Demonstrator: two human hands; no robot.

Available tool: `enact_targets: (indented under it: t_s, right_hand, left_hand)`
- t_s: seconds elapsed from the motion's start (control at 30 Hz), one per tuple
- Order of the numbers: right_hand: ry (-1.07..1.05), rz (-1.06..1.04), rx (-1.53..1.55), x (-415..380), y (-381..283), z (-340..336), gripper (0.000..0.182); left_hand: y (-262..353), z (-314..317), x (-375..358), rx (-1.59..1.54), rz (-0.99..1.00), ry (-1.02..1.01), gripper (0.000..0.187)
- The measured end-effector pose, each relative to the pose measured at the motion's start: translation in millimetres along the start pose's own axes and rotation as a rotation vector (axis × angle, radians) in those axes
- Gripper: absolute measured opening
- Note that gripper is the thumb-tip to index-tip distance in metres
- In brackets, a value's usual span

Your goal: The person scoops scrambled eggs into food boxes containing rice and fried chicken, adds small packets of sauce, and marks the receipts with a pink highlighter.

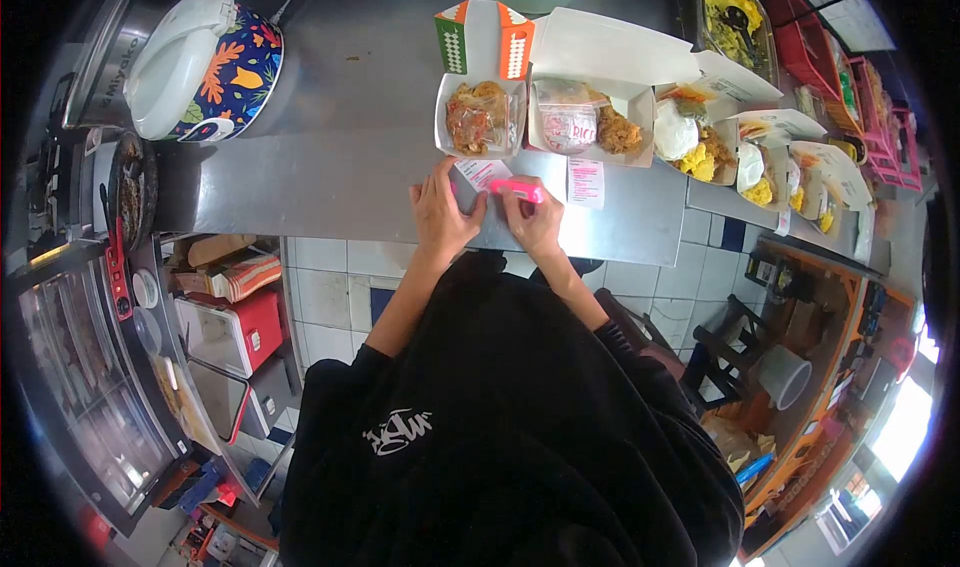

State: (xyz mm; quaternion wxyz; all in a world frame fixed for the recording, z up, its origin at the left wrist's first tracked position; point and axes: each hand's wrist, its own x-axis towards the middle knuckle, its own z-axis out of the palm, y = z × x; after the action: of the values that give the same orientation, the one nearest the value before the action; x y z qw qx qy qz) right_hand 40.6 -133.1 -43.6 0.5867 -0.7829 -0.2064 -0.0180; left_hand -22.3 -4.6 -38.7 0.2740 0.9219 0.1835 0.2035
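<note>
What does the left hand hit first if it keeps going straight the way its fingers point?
Probably the open meal box with fried food. The left hand points up-counter from the slip of paper, and that box's near wall sits just beyond its fingertips. Depth is hard to judge in this fisheye view.

"rice" on the bag (568, 127); "miyako" on the cooker (118, 59).

Worktop (340, 167): rice cooker (205, 62) at far left. Row of open food boxes along the far-right stretch, first box (480, 117) leftmost, second box (590, 117) just right of it, more boxes (760, 162) further right. Near edge, before the first box: left hand (442, 212) on a slip (482, 173); right hand (535, 222) beside it, holding a marker (516, 189). Second slip (586, 182) lies right of the marker.
</note>
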Motion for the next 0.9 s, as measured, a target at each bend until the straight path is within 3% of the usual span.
enact_targets:
  t_s: [0.07,0.17,0.27,0.33,0.4,0.53,0.6,0.63,0.73,0.8,0.87,0.9]
  right_hand:
    - [0.102,0.086,-0.039,-0.6,7.9,0.8,0.01]
    - [0.079,0.16,0.065,-5.0,16.6,-3.9,0.011]
    - [0.108,0.226,0.52,-0.8,-14.8,-25.6,0.013]
    - [-0.028,0.217,0.555,0.7,-32.0,-52.2,0.014]
    - [-0.135,0.181,0.586,3.5,-41.5,-74.9,0.014]
    - [-0.432,0.037,0.193,18.2,-60.2,-127.5,0.011]
    - [-0.46,0.096,0.199,17.2,-56.9,-153.0,0.011]
    - [-0.462,0.084,0.212,17.3,-54.1,-167.2,0.011]
    - [-0.332,0.084,0.233,10.8,-48.3,-212.9,0.012]
    - [-0.156,0.083,0.197,0.2,-38.7,-247.3,0.013]
    - [-0.079,0.119,0.208,-5.9,-26.6,-288.9,0.014]
    - [-0.061,0.112,0.199,-5.0,-21.4,-314.0,0.014]
  left_hand:
    - [0.3,-1.7,0.0,0.009,-0.008,-0.027,0.063]
    - [3.9,-1.7,-4.2,-0.132,-0.038,-0.015,0.061]
    - [16.9,-4.7,-10.5,-0.555,-0.09,-0.026,0.058]
    - [36.1,-13.5,-14.6,-0.605,-0.009,-0.094,0.056]
    - [56.3,-24.6,-11.4,-0.348,0.207,-0.173,0.055]
    - [94.1,-13.4,-8.7,-0.598,0.209,-0.356,0.052]
    - [119.2,-8.7,-3.4,-0.62,0.268,-0.489,0.05]
    - [133.9,-4.0,-4.4,-0.585,0.382,-0.426,0.048]
    - [169.7,29.3,-8.5,-0.858,0.204,-0.667,0.045]
    - [209.8,47.7,1.4,-0.848,0.392,-0.635,0.056]
    - [247.1,84.7,-0.6,-1.104,0.359,-0.696,0.065]
    - [268.8,95.0,-0.9,-1.118,0.311,-0.832,0.074]
